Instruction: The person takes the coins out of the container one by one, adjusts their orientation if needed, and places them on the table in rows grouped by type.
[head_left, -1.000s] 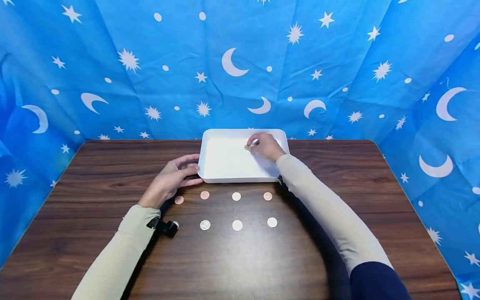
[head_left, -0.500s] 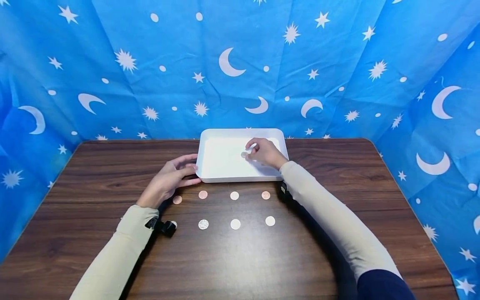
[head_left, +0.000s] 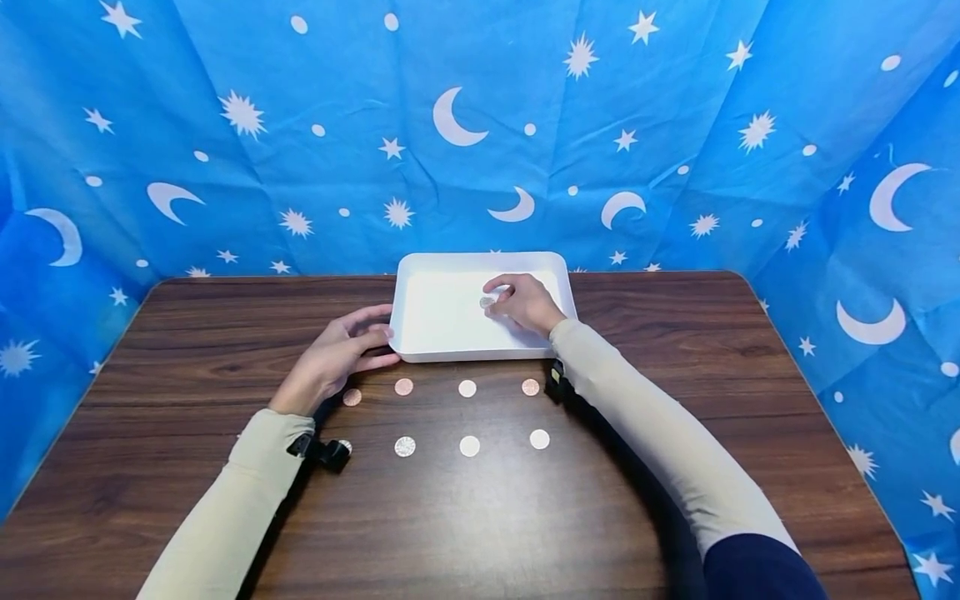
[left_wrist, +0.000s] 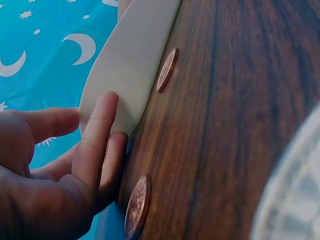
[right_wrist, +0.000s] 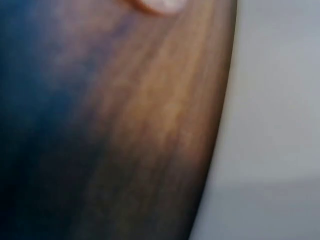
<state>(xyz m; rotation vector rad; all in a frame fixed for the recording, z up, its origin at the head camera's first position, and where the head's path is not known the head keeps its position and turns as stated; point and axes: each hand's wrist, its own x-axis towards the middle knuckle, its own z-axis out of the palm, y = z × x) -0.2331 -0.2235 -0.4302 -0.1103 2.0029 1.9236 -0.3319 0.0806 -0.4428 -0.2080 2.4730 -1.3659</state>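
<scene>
Steadying the white tray (head_left: pixel 450 350) at the far middle of the bench (head_left: pixel 675 333), with the left hand (head_left: pixel 335 359) resting against its left near corner, fingers (left_wrist: pixel 97 135) straight and lightly spread along the rim, not curling round it. Pinching a silver coin (head_left: pixel 487 302) over the tray floor between the right hand's (head_left: pixel 527 303) thumb and fingertips. Judging it best to be lowering the coin close to the floor before letting go, so as to avoid bouncing or rolling, and to be keeping the left hand pressing so the tray is not sliding. Lying in two rows near the tray: copper and silver coins (head_left: pixel 467 388). Hiding partly under the left wrist: one coin (head_left: pixel 345 446). Showing only blur in the right wrist view: wood grain and a pale edge, the pinch itself not appearing there.
</scene>
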